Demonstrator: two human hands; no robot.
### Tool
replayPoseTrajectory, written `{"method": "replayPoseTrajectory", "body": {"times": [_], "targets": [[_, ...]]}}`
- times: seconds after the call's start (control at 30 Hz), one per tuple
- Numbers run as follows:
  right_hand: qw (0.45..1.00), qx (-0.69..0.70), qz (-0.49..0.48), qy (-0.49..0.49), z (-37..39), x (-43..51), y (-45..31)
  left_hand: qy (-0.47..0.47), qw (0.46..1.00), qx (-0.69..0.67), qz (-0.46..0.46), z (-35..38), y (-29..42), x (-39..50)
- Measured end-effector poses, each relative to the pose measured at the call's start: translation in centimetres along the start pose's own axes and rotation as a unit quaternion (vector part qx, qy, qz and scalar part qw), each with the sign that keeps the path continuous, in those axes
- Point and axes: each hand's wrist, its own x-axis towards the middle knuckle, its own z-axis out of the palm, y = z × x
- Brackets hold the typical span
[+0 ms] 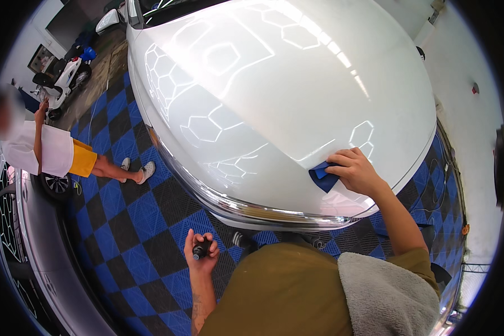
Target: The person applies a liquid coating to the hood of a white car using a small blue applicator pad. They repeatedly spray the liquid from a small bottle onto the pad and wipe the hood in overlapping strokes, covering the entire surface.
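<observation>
Before me stands a white car, its glossy hood reflecting hexagonal ceiling lights. My right hand presses a dark blue cloth, with a brighter blue block or pad at its top, against the front right part of the hood. Away from the car, low and left of my body, my left hand is closed around a small black bottle whose end points up toward the camera. A grey towel hangs over my right side.
At the left, a person in a white top and yellow shorts stands on blue and black floor tiles. A dark car is parked behind, a white scooter farther off. Cables lie by the right wall.
</observation>
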Motion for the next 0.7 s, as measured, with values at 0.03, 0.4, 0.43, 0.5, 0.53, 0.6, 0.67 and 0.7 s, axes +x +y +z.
{"method": "replayPoseTrajectory", "body": {"times": [0.03, 0.4, 0.43, 0.5, 0.53, 0.6, 0.67, 0.7], "targets": [[1.0, 0.002, 0.006, -0.022, 0.0, 0.2, 0.2, 0.001, 1.0, -0.002, 0.0, -0.1, 0.1, 0.0], [0.999, 0.047, -0.017, -0.016, 4.5, 28.9, 7.2, 0.047, 0.998, -0.005, 0.034, -1.1, -0.3, -1.5], [0.999, 0.041, -0.002, -0.001, 4.9, 31.7, 7.3, 0.055, 0.998, -0.007, 0.039, -1.3, -0.4, -1.8], [1.0, 0.001, 0.018, -0.023, 5.3, 36.5, 7.2, 0.069, 0.996, -0.007, 0.05, -1.5, -0.7, -2.1], [0.999, -0.003, 0.019, -0.029, 5.3, 38.1, 7.1, 0.076, 0.996, -0.004, 0.054, -1.6, -0.8, -2.3], [0.998, -0.018, 0.036, -0.057, 5.1, 40.4, 7.3, 0.083, 0.995, -0.004, 0.061, -1.8, -1.0, -2.4], [0.997, -0.01, 0.067, -0.047, 4.9, 41.4, 8.0, 0.085, 0.994, -0.011, 0.063, -1.8, -1.2, -2.5], [0.995, -0.01, 0.092, -0.047, 4.9, 41.3, 8.4, 0.087, 0.994, -0.011, 0.064, -1.8, -1.3, -2.5]]}}
